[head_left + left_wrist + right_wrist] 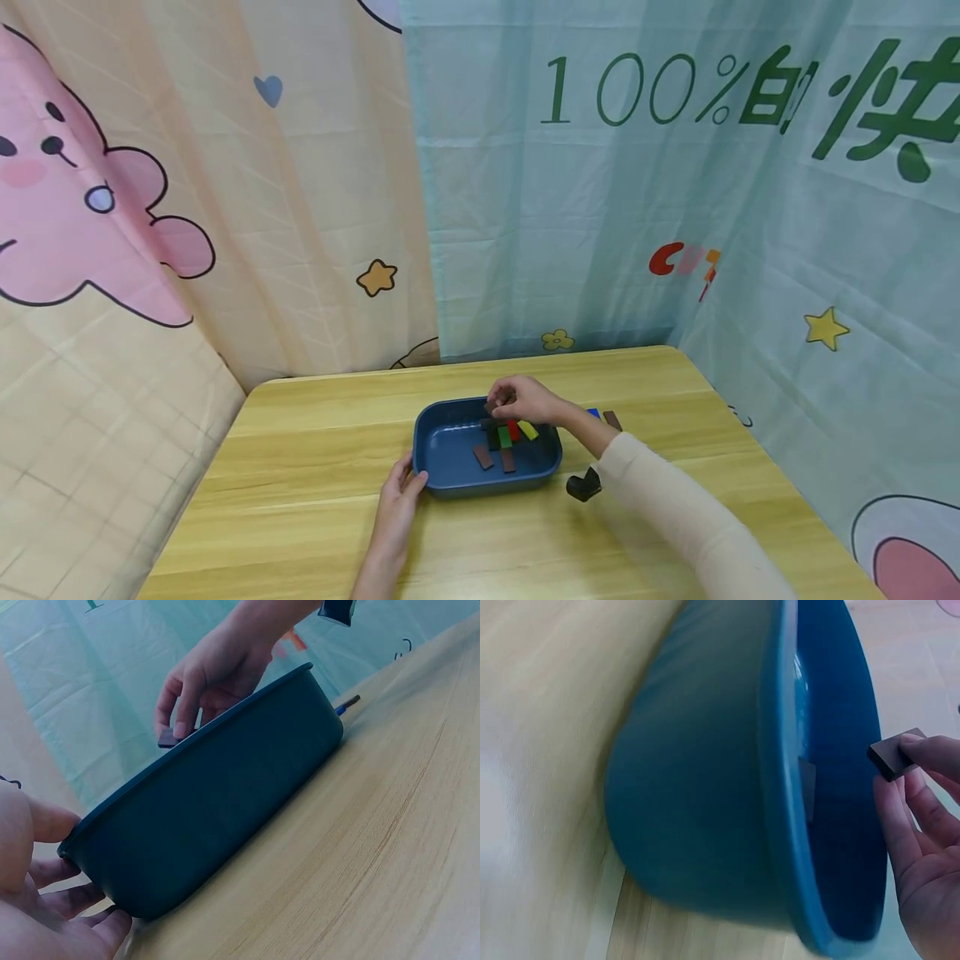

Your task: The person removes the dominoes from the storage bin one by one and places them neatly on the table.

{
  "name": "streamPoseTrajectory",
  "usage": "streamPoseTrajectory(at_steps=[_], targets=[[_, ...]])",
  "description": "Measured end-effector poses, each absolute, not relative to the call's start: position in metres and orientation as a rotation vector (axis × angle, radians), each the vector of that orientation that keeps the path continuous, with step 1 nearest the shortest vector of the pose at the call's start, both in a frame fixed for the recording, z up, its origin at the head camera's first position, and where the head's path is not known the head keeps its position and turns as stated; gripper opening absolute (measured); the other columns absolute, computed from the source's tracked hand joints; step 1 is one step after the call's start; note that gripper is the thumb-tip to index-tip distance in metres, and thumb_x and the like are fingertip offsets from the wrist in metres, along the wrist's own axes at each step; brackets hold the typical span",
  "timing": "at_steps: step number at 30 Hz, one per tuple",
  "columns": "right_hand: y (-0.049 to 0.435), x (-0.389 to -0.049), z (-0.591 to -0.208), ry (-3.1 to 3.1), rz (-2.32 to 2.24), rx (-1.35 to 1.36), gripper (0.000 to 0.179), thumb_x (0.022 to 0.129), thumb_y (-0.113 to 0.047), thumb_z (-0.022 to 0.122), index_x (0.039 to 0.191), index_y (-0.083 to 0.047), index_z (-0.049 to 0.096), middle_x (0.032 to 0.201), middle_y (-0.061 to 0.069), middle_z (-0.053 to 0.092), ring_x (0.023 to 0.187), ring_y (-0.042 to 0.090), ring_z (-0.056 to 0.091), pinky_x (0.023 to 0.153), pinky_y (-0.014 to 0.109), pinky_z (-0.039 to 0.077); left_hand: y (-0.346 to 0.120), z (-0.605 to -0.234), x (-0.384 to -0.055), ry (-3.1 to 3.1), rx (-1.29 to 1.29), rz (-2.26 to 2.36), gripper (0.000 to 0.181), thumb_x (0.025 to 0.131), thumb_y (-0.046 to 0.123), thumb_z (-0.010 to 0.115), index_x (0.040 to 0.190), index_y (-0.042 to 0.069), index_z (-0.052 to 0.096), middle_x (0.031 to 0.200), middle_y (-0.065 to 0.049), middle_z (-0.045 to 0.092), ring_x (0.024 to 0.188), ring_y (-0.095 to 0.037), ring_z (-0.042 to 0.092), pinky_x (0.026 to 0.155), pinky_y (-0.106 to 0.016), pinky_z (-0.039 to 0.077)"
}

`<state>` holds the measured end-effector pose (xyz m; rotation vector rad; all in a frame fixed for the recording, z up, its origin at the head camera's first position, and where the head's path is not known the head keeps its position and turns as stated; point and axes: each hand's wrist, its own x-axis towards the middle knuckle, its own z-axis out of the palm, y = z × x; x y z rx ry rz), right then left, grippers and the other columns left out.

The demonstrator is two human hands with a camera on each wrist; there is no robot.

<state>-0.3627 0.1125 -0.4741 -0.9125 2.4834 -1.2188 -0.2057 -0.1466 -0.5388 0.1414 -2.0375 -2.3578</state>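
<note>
A dark blue rectangular basin (pixel 450 475) stands on the table, with several small blocks lying in it, among them a red block (pixel 513 429), a green block (pixel 505 438), a yellow block (pixel 528 431) and a brown block (pixel 507 461). My left hand (pixel 397 500) grips the basin's near left corner, thumb at the rim and fingers against the outer wall, as the left wrist view shows. Over the far rim, my right hand (pixel 528 400) pinches a dark brown block (pixel 896 755) between thumb and fingers. The floor of the basin is hidden in both wrist views.
Right of the basin, on the wooden table (pixel 315 467), lie a blue block (pixel 594 413) and another brown block (pixel 612 420), partly behind the right forearm. A black device (pixel 583 485) shows by the right wrist. Printed curtains (pixel 315 208) hang behind the table and along its sides.
</note>
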Motion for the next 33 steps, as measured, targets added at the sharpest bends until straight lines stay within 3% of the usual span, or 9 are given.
streamPoseTrajectory(at_steps=[18,33], targets=[[0.160,-0.358,-0.463,2.529,-1.298,-0.765,0.011,0.097,-0.009,0.072,0.108,-0.005,0.072,0.096,0.003,0.068,0.090,0.020,0.064,0.077,0.034,0.058,-0.145,-0.538,-0.206,-2.057,0.191,-2.350,0.053,0.108,0.005,0.048,0.155,-0.011,0.030,0.161,-0.034,0.024,0.147,-0.047,0.029,0.119,-0.057,0.027],[0.206,-0.361,-0.477,2.513,-1.484,-0.546,0.018,0.099,-0.004,0.069,0.116,0.000,0.069,0.102,0.010,0.066,0.096,0.025,0.064,0.082,0.039,0.060,-0.147,-0.536,-0.206,-2.049,0.170,-2.357,0.053,0.108,0.005,0.047,0.155,-0.012,0.028,0.161,-0.035,0.024,0.147,-0.047,0.030,0.119,-0.057,0.027]])
